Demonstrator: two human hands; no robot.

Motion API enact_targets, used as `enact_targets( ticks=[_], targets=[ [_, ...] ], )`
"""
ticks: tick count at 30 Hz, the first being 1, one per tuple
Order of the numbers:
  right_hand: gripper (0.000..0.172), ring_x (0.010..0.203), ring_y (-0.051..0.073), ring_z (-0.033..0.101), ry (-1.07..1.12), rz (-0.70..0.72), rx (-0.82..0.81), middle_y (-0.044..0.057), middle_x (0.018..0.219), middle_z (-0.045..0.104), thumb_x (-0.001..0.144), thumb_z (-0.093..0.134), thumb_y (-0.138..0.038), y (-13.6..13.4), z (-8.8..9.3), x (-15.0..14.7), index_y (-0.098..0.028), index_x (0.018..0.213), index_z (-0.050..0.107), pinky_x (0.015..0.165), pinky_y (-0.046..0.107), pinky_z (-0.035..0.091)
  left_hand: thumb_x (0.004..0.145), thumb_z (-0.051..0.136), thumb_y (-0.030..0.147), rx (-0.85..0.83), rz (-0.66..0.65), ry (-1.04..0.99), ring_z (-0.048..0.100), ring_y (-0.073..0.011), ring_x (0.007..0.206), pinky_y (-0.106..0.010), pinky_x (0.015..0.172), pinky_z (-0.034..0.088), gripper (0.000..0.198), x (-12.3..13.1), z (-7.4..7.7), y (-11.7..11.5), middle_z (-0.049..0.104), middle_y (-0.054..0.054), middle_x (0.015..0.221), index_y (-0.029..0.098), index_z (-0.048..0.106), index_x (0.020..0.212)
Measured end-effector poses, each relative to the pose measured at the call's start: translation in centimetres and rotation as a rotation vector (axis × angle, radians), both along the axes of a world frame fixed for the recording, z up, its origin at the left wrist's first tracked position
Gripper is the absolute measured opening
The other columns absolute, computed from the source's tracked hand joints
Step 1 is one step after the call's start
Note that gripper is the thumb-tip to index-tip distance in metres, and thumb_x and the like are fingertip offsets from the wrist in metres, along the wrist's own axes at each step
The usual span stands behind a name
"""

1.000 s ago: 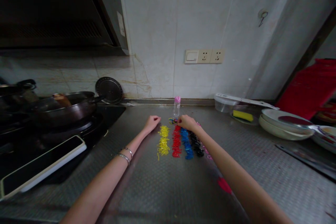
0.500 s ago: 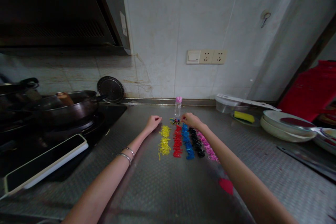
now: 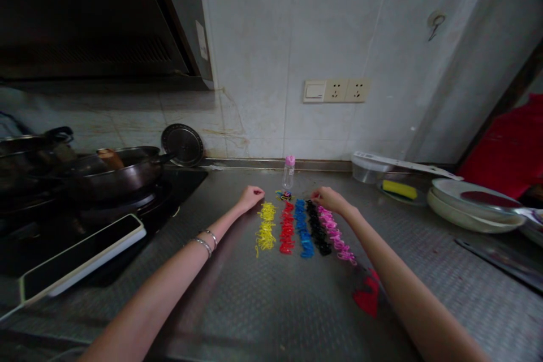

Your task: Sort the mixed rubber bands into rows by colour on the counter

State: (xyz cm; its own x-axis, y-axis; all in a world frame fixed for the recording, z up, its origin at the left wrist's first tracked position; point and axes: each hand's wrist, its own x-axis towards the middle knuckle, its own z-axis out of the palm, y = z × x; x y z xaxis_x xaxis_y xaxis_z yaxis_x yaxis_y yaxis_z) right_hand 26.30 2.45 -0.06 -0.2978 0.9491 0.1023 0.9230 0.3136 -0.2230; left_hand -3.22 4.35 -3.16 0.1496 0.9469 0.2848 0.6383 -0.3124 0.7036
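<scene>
Small rubber bands lie sorted by colour in rows on the metal counter: a yellow row (image 3: 266, 226), a red row (image 3: 287, 229), a blue row (image 3: 303, 229), a black row (image 3: 319, 229) and a pink row (image 3: 336, 233). A little mixed-colour pile (image 3: 285, 195) sits behind the red row. My left hand (image 3: 251, 198), fingers pinched together, rests beside the far end of the yellow row; what it holds, if anything, is too small to tell. At the far end of the black and pink rows, my right hand (image 3: 330, 199) is closed in a pinch, its contents unclear.
Behind the pile stands a clear bottle with a pink cap (image 3: 289, 172). To the left are a phone (image 3: 82, 257) and a pan (image 3: 127, 175) on the stove. At right are a yellow sponge (image 3: 399, 189), stacked plates (image 3: 470, 212) and a knife (image 3: 500, 263).
My right hand has moved right, from beside the mixed pile to the far end of the black and pink rows. My left hand has stayed by the yellow row.
</scene>
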Motion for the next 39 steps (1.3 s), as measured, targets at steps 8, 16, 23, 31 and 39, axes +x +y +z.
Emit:
enact_targets(
  ticks=[8, 16, 23, 31, 39],
  targets=[
    [0.023, 0.074, 0.015, 0.060, 0.069, -0.006, 0.018, 0.005, 0.082, 0.067, 0.072, 0.049, -0.021, 0.3, 0.5, 0.9, -0.019, 0.086, 0.068, 0.064, 0.018, 0.040, 0.066, 0.050, 0.020, 0.161, -0.188, 0.419, 0.056, -0.0141, 0.069, -0.022, 0.066, 0.041, 0.026, 2.0, 2.1, -0.3, 0.065, -0.005, 0.077, 0.016, 0.069, 0.084],
    [0.026, 0.078, 0.015, 0.060, 0.066, -0.013, 0.004, 0.005, 0.085, 0.067, 0.072, 0.048, -0.018, 0.5, 0.2, 0.9, -0.019, 0.090, 0.067, 0.067, 0.018, 0.040, 0.067, 0.050, 0.021, 0.137, -0.220, 0.509, 0.056, -0.0148, 0.069, -0.020, 0.063, 0.040, 0.025, 3.5, 2.7, 0.3, 0.065, -0.005, 0.077, 0.019, 0.069, 0.084],
    [0.028, 0.082, 0.015, 0.060, 0.048, -0.002, 0.007, 0.005, 0.088, 0.067, 0.074, 0.046, -0.017, 0.6, 0.3, 0.7, -0.020, 0.092, 0.066, 0.071, 0.019, 0.041, 0.068, 0.049, 0.022, 0.181, -0.282, 0.547, 0.056, -0.0147, 0.070, -0.021, 0.063, 0.040, 0.024, 3.7, 2.5, 0.6, 0.064, -0.005, 0.079, 0.018, 0.069, 0.079],
    [0.029, 0.090, 0.015, 0.059, 0.057, 0.032, 0.017, 0.004, 0.096, 0.066, 0.076, 0.044, -0.018, 0.5, 0.8, 0.3, -0.021, 0.095, 0.066, 0.076, 0.019, 0.040, 0.068, 0.048, 0.020, 0.235, -0.247, 0.502, 0.055, -0.0135, 0.068, -0.021, 0.064, 0.040, 0.022, 2.9, 2.5, 0.5, 0.063, -0.005, 0.075, 0.015, 0.068, 0.075],
    [0.029, 0.092, 0.016, 0.058, 0.038, 0.049, 0.001, 0.005, 0.097, 0.065, 0.075, 0.045, -0.016, 0.3, 0.7, -0.7, -0.021, 0.095, 0.066, 0.079, 0.020, 0.039, 0.066, 0.051, 0.020, 0.146, -0.219, 0.331, 0.054, -0.0120, 0.063, -0.021, 0.063, 0.040, 0.019, -0.6, 1.8, -0.7, 0.064, -0.004, 0.069, 0.014, 0.068, 0.072]
  ],
)
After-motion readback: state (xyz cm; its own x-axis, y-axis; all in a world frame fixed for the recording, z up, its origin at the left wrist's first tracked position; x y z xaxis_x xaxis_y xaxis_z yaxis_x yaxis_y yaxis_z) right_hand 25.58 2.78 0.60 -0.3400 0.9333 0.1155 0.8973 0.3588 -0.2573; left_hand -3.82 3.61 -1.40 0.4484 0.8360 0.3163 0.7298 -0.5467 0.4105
